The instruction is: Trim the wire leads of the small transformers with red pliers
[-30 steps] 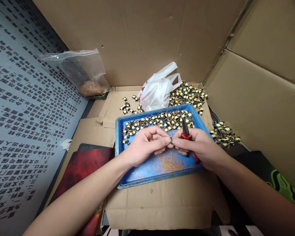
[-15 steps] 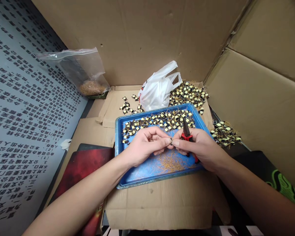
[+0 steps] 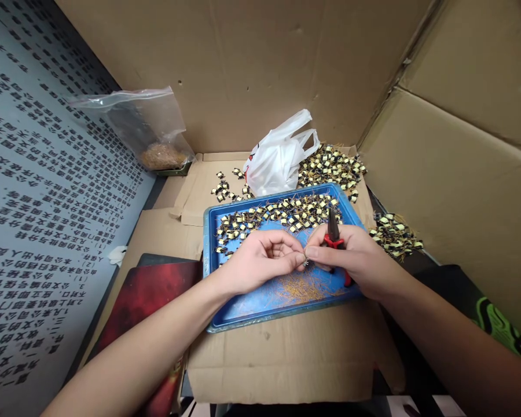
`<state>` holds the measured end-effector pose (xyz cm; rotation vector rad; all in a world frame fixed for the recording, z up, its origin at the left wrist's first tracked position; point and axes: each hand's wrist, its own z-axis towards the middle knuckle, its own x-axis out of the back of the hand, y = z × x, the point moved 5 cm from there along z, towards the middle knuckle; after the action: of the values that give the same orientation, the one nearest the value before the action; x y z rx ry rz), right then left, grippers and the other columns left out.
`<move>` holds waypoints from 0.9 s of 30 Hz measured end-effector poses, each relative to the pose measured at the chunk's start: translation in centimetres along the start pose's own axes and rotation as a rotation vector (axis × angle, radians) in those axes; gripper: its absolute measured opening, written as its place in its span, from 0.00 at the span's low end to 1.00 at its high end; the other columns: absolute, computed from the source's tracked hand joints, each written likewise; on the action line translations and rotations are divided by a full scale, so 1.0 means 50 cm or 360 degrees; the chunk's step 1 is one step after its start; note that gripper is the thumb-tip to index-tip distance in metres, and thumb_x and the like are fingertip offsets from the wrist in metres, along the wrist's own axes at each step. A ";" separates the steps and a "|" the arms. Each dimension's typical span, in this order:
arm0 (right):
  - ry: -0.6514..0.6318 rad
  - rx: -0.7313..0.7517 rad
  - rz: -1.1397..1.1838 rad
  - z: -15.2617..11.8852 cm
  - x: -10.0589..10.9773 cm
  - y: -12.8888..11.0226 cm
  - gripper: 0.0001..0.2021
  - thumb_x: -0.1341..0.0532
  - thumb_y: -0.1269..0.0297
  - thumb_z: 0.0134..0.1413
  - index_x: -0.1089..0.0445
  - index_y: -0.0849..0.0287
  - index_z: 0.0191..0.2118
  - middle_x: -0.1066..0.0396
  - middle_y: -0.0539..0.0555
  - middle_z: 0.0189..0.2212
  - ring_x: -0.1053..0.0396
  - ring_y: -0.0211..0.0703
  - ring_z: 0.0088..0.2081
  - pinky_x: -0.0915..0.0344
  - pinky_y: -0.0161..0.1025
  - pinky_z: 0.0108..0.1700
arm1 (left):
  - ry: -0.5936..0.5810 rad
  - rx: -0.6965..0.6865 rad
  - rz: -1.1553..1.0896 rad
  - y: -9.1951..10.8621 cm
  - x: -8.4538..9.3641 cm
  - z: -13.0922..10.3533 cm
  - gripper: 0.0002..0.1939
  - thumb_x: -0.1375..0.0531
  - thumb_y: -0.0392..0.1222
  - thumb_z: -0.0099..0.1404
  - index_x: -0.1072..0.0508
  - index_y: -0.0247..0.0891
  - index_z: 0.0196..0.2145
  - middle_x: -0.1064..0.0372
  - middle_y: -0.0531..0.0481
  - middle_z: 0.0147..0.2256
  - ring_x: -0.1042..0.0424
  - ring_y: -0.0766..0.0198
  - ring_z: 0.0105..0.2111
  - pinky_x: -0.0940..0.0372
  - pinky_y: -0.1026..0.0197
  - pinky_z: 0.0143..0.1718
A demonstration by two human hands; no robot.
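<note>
Left hand [image 3: 260,262] and right hand [image 3: 351,255] pinch 1 small component [image 3: 306,262] between them, axis indeterminable; right also grips red-handled pliers [image 3: 333,231], nose forward.

Red-and-black pliers [image 3: 333,236], blue tray [image 3: 252,304]

Left hand [image 3: 258,263] and right hand [image 3: 359,258] pinch a tiny component [image 3: 306,263] between fingertips [image 3: 297,259], the right also gripping red-handled pliers [image 3: 334,236]; thin wire bits [image 3: 304,291] lie below the fingertips, yellow-and-black parts [image 3: 293,213] beyond, in a blue tray [image 3: 245,308].
</note>
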<state>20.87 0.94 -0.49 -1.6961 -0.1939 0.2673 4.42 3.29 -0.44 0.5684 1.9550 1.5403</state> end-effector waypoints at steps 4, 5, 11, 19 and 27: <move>0.0130 -0.0127 0.0355 0.006 0.011 0.015 0.17 0.27 0.53 0.54 0.31 0.57 0.30 0.42 0.44 0.20 0.47 0.34 0.22 0.48 0.36 0.26 | 0.0001 -0.0012 0.0037 0.001 0.001 -0.002 0.10 0.28 0.43 0.62 0.21 0.34 0.35 0.23 0.49 0.29 0.29 0.68 0.28 0.34 0.64 0.33; 0.0215 -0.0126 0.0471 0.007 0.020 0.015 0.16 0.27 0.54 0.54 0.32 0.56 0.32 0.44 0.42 0.21 0.50 0.33 0.22 0.48 0.36 0.25 | 0.0001 -0.0013 0.0046 0.000 0.002 -0.003 0.10 0.28 0.43 0.62 0.22 0.34 0.35 0.23 0.49 0.29 0.29 0.68 0.28 0.34 0.64 0.33; 0.0207 -0.0037 0.0341 0.011 0.048 0.016 0.14 0.36 0.61 0.53 0.40 0.51 0.42 0.34 0.46 0.31 0.45 0.36 0.22 0.46 0.36 0.23 | 0.0335 -0.0215 -0.0142 -0.002 0.038 0.005 0.15 0.26 0.45 0.62 0.24 0.35 0.39 0.21 0.46 0.33 0.23 0.65 0.32 0.32 0.66 0.30; 0.0376 0.0757 -0.1169 -0.016 0.018 -0.026 0.18 0.44 0.65 0.72 0.32 0.54 0.63 0.26 0.60 0.59 0.28 0.54 0.59 0.35 0.57 0.62 | 0.0649 -0.0430 -0.0323 0.003 0.066 0.005 0.20 0.22 0.39 0.54 0.27 0.37 0.39 0.23 0.53 0.35 0.22 0.69 0.31 0.27 0.65 0.37; 0.0369 0.0793 -0.1284 -0.018 0.010 -0.024 0.16 0.42 0.66 0.70 0.28 0.58 0.59 0.21 0.60 0.54 0.21 0.52 0.53 0.26 0.51 0.56 | 0.0713 -0.0540 -0.0154 0.019 0.062 -0.004 0.18 0.23 0.39 0.55 0.20 0.39 0.43 0.23 0.51 0.38 0.25 0.67 0.36 0.27 0.62 0.41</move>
<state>21.65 0.42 0.78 -1.0349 -0.5647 -0.4504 1.97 5.38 -0.05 -0.0188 1.9247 2.0066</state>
